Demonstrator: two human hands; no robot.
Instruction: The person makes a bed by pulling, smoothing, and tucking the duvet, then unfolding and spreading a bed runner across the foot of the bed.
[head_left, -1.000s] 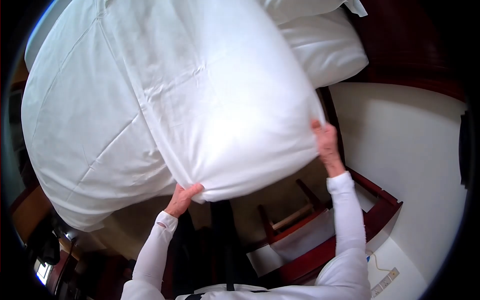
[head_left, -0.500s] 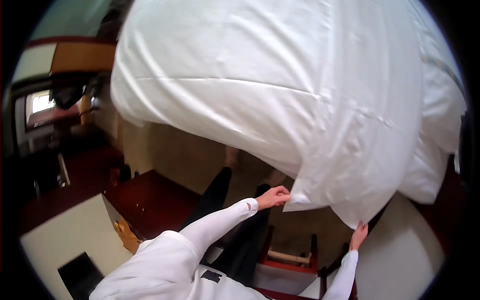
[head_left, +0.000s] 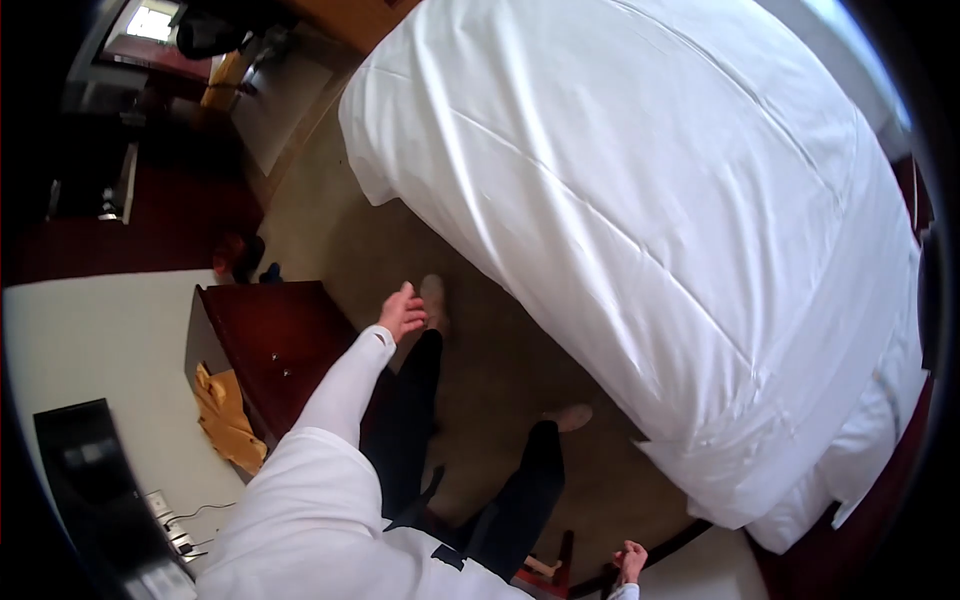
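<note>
A large bed with a white sheet [head_left: 620, 200] fills the upper right; its cover is creased and hangs over the near side. My left hand [head_left: 403, 313] is held out over the floor in front of the dresser, fingers loosely apart, holding nothing. Low in the view, my right hand [head_left: 629, 563] is near a dark wooden chair [head_left: 560, 570], its fingers loosely bent and apart with nothing visible in them. Both hands are away from the fabric. The sheet's pointed corner [head_left: 655, 450] hangs at the bed's near edge.
A dark red wooden dresser [head_left: 265, 345] stands on the left, with a brown bag [head_left: 228, 415] beside it. A black screen [head_left: 95, 480] and wall sockets [head_left: 170, 520] are at lower left. Brown carpet [head_left: 490, 360] runs between dresser and bed, under my feet.
Both hands have let go of the white sheet's edge. My left hand has moved left and up, my right hand down and left. The view has turned and the fabric now hangs down.
</note>
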